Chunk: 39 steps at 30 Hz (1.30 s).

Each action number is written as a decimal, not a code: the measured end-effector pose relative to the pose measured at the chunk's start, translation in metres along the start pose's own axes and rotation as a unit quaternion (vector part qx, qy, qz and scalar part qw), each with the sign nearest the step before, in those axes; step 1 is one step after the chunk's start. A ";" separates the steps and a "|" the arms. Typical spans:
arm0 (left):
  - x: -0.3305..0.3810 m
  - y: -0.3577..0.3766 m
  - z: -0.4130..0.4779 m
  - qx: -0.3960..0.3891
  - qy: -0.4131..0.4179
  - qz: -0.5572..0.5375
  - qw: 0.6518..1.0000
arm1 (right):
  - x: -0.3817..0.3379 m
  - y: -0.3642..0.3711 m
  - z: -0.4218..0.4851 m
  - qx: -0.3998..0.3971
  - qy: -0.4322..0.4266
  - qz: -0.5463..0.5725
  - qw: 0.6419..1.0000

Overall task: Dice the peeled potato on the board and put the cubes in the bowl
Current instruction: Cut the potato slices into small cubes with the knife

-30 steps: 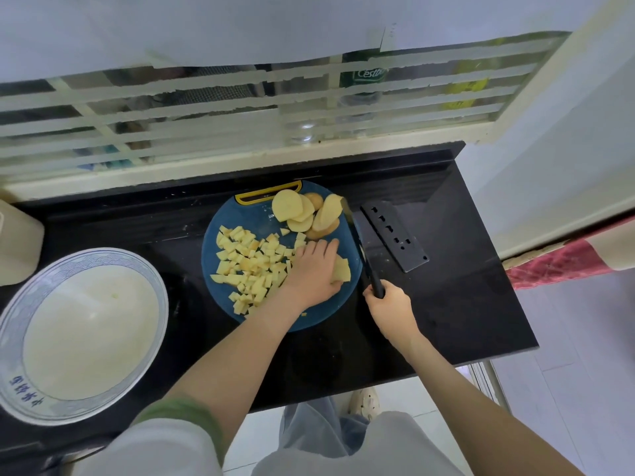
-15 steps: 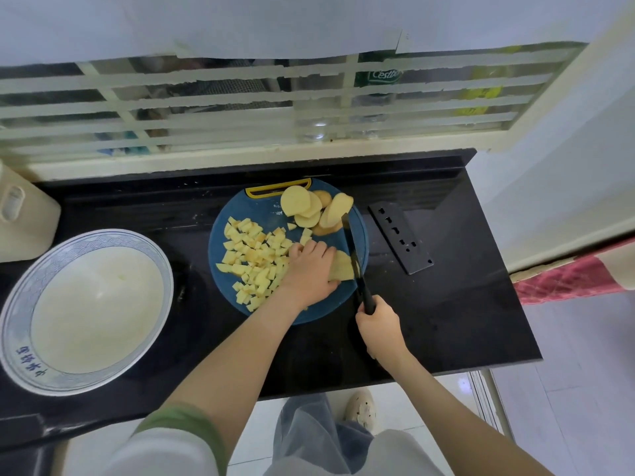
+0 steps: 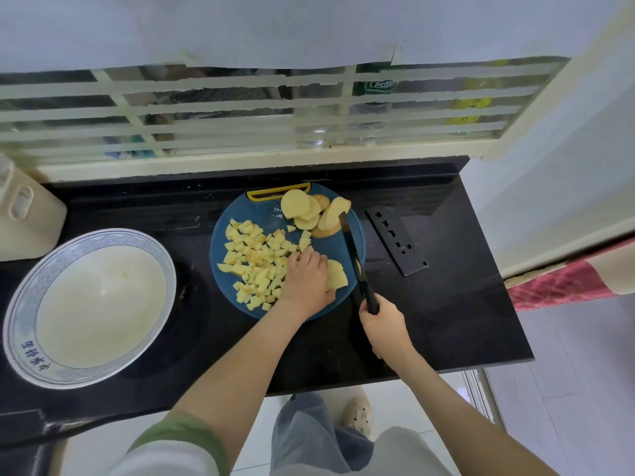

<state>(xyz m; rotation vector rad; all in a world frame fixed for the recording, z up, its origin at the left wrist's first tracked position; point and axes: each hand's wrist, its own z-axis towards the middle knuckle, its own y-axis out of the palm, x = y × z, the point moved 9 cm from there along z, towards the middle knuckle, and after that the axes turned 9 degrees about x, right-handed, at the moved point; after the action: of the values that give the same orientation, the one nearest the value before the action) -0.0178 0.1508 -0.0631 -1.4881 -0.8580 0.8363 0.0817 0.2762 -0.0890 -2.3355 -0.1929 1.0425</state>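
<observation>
Nearest: right hand (image 3: 385, 326), wrapped round the handle of the knife (image 3: 354, 255), blade pointing away over the right edge of the board (image 3: 268, 214). Just left of it: left hand (image 3: 305, 278), fingers curled down on a potato piece (image 3: 337, 274), pinning it to the board beside the blade. Against the left-hand fingers: heap of cubes (image 3: 254, 262). Well left of that hand: bowl (image 3: 20, 324), off the board. Right of the knife: slotted black plate (image 3: 397, 240). Beyond both hands, at the blade tip: stack of slices (image 3: 302, 209).
</observation>
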 end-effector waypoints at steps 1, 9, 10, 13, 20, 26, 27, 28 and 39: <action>0.000 0.000 -0.003 -0.001 0.000 0.006 1.000 | 0.000 0.003 -0.002 -0.003 0.000 0.000 1.000; -0.012 0.000 -0.018 -0.008 -0.004 0.019 1.000 | -0.001 0.009 -0.003 0.041 0.031 0.015 0.999; -0.012 0.000 -0.018 -0.009 -0.002 0.021 1.000 | -0.002 0.007 0.000 0.053 0.042 0.032 0.997; -0.012 0.001 -0.018 -0.007 -0.001 0.021 1.000 | -0.012 0.002 0.012 0.060 0.050 0.049 0.996; -0.015 0.006 -0.018 0.003 0.003 0.007 1.000 | -0.031 0.018 0.033 0.026 0.028 0.028 0.999; -0.024 0.008 -0.014 0.005 0.005 0.005 1.000 | -0.038 0.029 0.038 0.015 0.001 0.005 1.000; -0.025 0.008 -0.012 0.004 0.009 0.004 1.000 | -0.041 0.032 0.039 0.012 -0.003 -0.003 1.000; -0.024 0.008 -0.011 0.005 0.014 0.003 1.000 | -0.042 0.033 0.039 0.011 -0.007 -0.009 1.000; -0.023 0.013 -0.005 0.002 0.018 -0.027 0.999 | -0.048 0.041 0.033 -0.022 -0.022 -0.013 0.999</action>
<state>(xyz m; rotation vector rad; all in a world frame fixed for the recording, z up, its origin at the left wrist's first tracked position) -0.0238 0.1280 -0.0746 -1.4660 -0.8658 0.7680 0.0206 0.2402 -0.0986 -2.3432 -0.2656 1.0876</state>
